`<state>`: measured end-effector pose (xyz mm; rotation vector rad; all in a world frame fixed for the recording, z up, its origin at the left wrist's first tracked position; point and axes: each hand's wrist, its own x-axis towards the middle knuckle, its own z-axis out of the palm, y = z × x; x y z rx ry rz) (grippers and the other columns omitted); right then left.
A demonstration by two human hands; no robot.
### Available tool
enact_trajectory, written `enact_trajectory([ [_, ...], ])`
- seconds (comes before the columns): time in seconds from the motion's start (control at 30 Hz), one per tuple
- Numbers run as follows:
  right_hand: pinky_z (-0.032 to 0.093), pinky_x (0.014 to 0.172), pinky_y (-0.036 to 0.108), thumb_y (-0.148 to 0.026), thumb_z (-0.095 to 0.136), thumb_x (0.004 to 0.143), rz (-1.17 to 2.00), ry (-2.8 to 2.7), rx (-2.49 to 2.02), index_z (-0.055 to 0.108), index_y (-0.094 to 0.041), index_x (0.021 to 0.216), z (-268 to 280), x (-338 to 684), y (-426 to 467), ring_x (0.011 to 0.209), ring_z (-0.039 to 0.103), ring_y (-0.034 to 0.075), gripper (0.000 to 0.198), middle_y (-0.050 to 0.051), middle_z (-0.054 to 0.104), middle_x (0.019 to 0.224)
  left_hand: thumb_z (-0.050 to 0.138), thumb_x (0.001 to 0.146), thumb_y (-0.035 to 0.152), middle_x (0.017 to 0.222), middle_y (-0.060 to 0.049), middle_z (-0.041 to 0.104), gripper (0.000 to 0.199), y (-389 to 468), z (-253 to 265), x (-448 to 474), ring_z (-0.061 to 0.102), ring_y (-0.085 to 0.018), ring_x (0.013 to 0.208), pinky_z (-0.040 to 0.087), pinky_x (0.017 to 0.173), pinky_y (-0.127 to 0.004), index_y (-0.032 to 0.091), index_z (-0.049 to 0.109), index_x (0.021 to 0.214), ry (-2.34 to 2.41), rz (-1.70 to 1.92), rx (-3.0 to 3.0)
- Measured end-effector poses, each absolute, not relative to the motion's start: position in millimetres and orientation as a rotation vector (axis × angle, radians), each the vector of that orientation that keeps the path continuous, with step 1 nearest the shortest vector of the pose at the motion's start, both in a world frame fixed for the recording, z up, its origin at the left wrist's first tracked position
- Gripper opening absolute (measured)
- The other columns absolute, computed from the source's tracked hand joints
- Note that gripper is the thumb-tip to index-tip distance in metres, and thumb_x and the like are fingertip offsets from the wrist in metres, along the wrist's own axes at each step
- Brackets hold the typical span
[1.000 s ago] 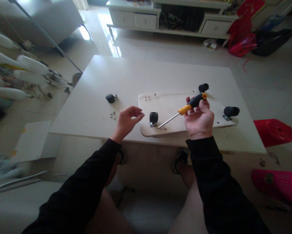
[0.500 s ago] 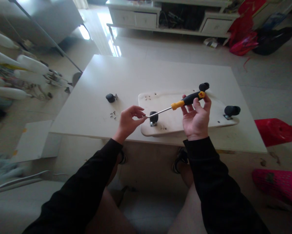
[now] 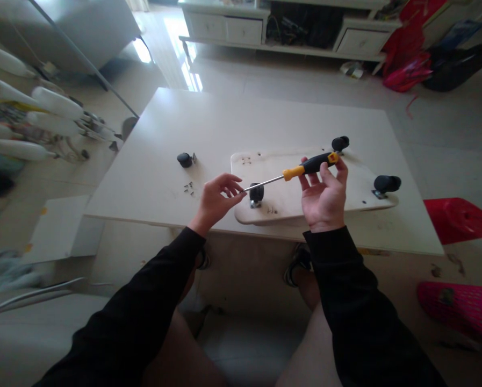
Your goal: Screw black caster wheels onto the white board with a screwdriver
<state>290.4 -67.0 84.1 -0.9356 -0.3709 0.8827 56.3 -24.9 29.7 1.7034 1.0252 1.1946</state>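
Two hands are working a screwdriver [image 3: 301,170] above the table [image 3: 184,118]: the right hand [image 3: 323,199] is gripping the black-and-yellow handle, the left hand [image 3: 216,200] pinching at the shaft tip, whatever it pinches too small to see. A loose pinch could drop something small to the floor. A wheel [image 3: 256,192] on the board [image 3: 281,204] is crowding the tip; loose screws [image 3: 189,186] and a spare wheel [image 3: 184,159] are lying left.

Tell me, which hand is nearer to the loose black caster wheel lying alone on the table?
Left. The left hand is just right of the loose caster; the right hand, holding the screwdriver, is farther right.
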Motion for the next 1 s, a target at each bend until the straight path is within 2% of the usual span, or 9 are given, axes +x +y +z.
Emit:
enact_trajectory([
  [0.17,0.065,0.094,0.041,-0.030,0.082,0.075,0.890,-0.381,-0.943,0.056,-0.036,0.111,86.0,286.9,-68.2,0.104,0.078,0.017,0.045,-0.008,0.072,0.109,0.084,0.078,0.024,0.079,-0.001,0.080,0.022,-26.5,32.0,54.0,0.065,-0.011,0.060,0.055,0.059,-0.026,0.021,0.075,0.098,1.087,1.177,1.800],
  [0.4,0.064,0.078,0.030,-0.036,0.089,0.071,0.831,-0.412,-1.074,0.053,-0.033,0.103,87.8,285.4,-70.5,0.101,0.071,0.014,0.049,-0.007,0.066,0.107,0.080,0.081,0.021,0.082,0.001,0.081,0.021,-30.4,34.2,50.4,0.062,-0.009,0.055,0.054,0.057,-0.024,0.022,0.074,0.101,1.151,1.203,1.938],
  [0.53,0.063,0.074,0.025,-0.041,0.092,0.070,0.834,-0.438,-1.089,0.056,-0.031,0.100,88.2,284.9,-71.5,0.099,0.069,0.012,0.048,-0.007,0.064,0.106,0.080,0.081,0.020,0.082,0.001,0.080,0.022,-30.3,34.0,50.5,0.061,-0.008,0.056,0.052,0.056,-0.023,0.021,0.073,0.103,1.140,1.223,1.924],
  [0.6,0.063,0.073,0.025,-0.041,0.093,0.068,0.834,-0.424,-1.068,0.057,-0.030,0.099,87.9,285.6,-70.7,0.098,0.069,0.012,0.049,-0.007,0.064,0.105,0.082,0.080,0.022,0.087,0.000,0.080,0.026,-29.5,34.4,50.9,0.060,-0.008,0.057,0.051,0.055,-0.023,0.021,0.072,0.104,1.139,1.211,1.902],
  [0.67,0.064,0.074,0.026,-0.041,0.094,0.067,0.819,-0.387,-1.048,0.057,-0.030,0.098,87.1,288.4,-68.9,0.098,0.070,0.012,0.050,-0.007,0.065,0.106,0.085,0.077,0.024,0.101,-0.003,0.080,0.033,-28.5,35.1,51.3,0.061,-0.007,0.059,0.049,0.053,-0.023,0.020,0.071,0.106,1.132,1.183,1.877],
  [0.8,0.066,0.080,0.030,-0.045,0.091,0.069,0.743,-0.315,-1.035,0.056,-0.030,0.099,85.6,303.6,-64.5,0.097,0.071,0.013,0.048,-0.007,0.068,0.108,0.080,0.075,0.019,0.121,-0.007,0.075,0.039,-27.3,37.1,50.9,0.068,-0.012,0.077,0.046,0.054,-0.024,0.020,0.069,0.113,1.071,1.112,1.839],
  [0.9,0.066,0.086,0.035,-0.047,0.089,0.072,0.683,-0.297,-1.039,0.056,-0.032,0.103,85.9,319.5,-63.2,0.099,0.072,0.014,0.047,-0.006,0.068,0.111,0.074,0.078,0.017,0.128,-0.008,0.075,0.047,-28.2,38.8,50.2,0.070,-0.020,0.103,0.051,0.068,-0.028,0.022,0.069,0.124,0.985,1.022,1.889],
  [1.0,0.066,0.088,0.036,-0.048,0.087,0.075,0.638,-0.280,-1.044,0.057,-0.032,0.104,87.2,331.8,-63.6,0.100,0.072,0.015,0.045,-0.005,0.069,0.109,0.074,0.077,0.016,0.135,-0.010,0.074,0.056,-30.1,39.5,50.7,0.067,-0.024,0.117,0.053,0.079,-0.034,0.024,0.068,0.133,0.908,0.916,1.964],
])
